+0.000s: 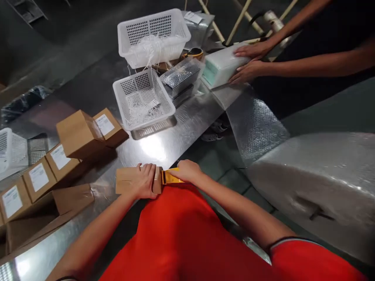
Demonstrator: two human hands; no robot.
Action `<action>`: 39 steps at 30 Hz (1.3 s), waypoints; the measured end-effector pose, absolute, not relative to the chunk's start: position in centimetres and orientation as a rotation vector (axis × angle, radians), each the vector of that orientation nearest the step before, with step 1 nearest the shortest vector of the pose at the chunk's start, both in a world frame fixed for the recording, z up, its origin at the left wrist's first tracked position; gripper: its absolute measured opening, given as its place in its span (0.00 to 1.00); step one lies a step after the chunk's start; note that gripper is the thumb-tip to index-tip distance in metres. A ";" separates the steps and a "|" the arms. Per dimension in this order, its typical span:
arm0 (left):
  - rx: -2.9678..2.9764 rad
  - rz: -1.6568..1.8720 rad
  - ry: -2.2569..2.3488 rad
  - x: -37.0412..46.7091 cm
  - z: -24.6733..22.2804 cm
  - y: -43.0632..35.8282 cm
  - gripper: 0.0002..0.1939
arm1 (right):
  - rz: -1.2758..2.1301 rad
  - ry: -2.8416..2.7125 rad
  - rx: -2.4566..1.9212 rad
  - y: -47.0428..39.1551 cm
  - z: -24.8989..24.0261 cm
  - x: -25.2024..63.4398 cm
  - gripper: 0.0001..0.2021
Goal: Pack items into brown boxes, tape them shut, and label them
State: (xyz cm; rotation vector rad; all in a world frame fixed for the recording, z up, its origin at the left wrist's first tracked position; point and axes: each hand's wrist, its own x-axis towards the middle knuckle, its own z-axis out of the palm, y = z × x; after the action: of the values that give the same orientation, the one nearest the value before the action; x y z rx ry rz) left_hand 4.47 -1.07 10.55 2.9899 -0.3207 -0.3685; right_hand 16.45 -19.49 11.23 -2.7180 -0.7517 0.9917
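A small brown cardboard box (124,180) lies at the edge of the metal table (187,128), close to the red shirt. My left hand (145,180) is wrapped over the box's right part, with its fingers across the top. My right hand (188,171) grips a yellow tape dispenser (172,176), whose front end touches the right end of the box. The underside of the dispenser and part of its grip are hidden by my right hand.
White baskets (172,113) with shredded strips stand beyond the box, beside bubble-wrapped packs (183,76). Labelled cartons (74,132) line the left. Another person's hands hold a wrapped block (219,66) at upper right, near a large bubble-wrap roll (316,175).
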 end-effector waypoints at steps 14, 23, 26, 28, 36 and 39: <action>2.881 -0.573 -1.007 2.3 11.8 0.2 0.34 | 1.073 -0.048 -2.808 -30.1 5.5 15.3 0.26; 2.961 -0.754 -0.468 -3.8 11.4 2.8 0.55 | 0.482 0.008 -1.879 -29.8 7.4 12.6 0.27; 2.957 -0.588 -0.298 -4.0 10.8 1.1 0.47 | 0.482 -0.022 -1.638 -26.9 8.7 11.2 0.27; 2.861 -0.489 -0.220 -4.1 10.7 0.3 0.38 | 0.510 -0.101 -1.599 -25.7 9.3 10.5 0.27; 1.594 -0.062 0.625 0.2 16.8 -1.3 0.24 | 0.566 -0.362 -1.637 -25.0 9.4 8.0 0.27; 1.432 -0.209 0.663 2.2 17.9 -1.6 0.19 | 0.602 -0.414 -1.728 -25.3 9.3 7.5 0.28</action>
State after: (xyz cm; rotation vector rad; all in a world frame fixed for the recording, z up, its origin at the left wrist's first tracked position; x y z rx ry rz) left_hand 2.15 -1.61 17.89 1.4318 0.6629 -0.2093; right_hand 7.47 -25.29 9.33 -1.7281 -0.4143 0.6023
